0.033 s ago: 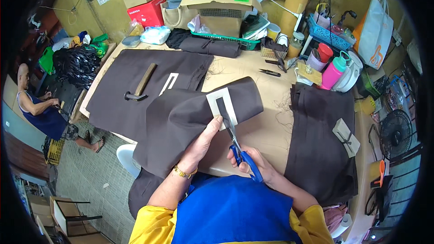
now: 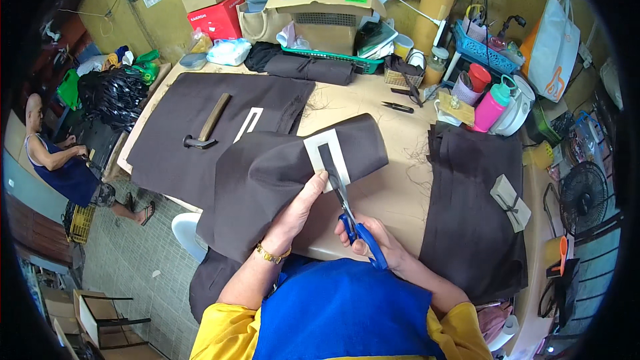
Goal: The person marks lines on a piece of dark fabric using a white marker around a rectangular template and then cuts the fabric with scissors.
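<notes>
We are sitting at the table [image 2: 393,193] and cutting. Our left hand [image 2: 303,203] is pressing down on a piece of dark brown cloth [image 2: 267,173]. The fingers of this hand are lying flat and close together, and the thumb is resting on a white paper shape [image 2: 328,159] that is lying on top of the cloth. Our right hand [image 2: 373,240] is holding the scissors [image 2: 350,217]. Its fingers are curled through the blue handles, and the thin blades are pointing up toward the white shape, just beside our left thumb.

The cloth is lying near the middle of the table, folded over, with its lower part hanging off the near edge by our lap. We are thinking it is soft and floppy and light. It is probably sliding and bunching up easily, so it looks best to hold it flat, close to where the blades are biting. The paper shape looks thin and a bit stiffer, and it may slip unless a finger is pinning it.

A bigger brown piece [image 2: 200,120] is spread out on the left, with a hammer [image 2: 208,123] and another white shape [image 2: 248,123] lying on it. A stack of brown pieces [image 2: 473,207] is sitting on the right.
</notes>
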The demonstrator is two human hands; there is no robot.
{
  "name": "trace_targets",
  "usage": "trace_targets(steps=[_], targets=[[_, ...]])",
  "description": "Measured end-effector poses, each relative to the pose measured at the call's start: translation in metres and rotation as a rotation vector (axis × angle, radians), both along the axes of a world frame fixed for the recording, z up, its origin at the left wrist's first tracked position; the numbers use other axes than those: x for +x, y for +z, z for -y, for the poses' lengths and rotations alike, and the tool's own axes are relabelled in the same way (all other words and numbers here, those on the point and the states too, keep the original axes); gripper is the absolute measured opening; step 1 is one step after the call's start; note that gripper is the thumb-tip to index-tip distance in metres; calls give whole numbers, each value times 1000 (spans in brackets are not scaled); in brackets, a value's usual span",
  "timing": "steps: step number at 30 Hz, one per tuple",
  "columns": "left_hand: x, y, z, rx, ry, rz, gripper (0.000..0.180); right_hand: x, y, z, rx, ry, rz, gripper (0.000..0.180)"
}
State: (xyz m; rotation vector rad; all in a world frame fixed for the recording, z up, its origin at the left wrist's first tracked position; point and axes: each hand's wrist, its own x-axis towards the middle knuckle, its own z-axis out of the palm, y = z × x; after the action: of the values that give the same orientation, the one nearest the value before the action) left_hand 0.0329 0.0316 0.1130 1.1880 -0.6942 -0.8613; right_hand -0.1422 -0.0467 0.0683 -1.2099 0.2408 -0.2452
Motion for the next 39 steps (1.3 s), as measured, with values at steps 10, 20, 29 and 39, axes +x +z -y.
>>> trace_targets(steps=[10,20,29,39], targets=[[1,-14,2,-13,-27,-43,39,1,-4,-3,-57,-73,-24,39],[-1,-14,2,-43,-11,-28,37,-1,-6,-1,-172,-85,-70,34],[1,-17,3,-29,1,-14,33,1,-4,-7,-207,-179,-75,29],[0,-19,4,-12,-6,-81,34,3,-5,-9,-205,-215,-110,33]])
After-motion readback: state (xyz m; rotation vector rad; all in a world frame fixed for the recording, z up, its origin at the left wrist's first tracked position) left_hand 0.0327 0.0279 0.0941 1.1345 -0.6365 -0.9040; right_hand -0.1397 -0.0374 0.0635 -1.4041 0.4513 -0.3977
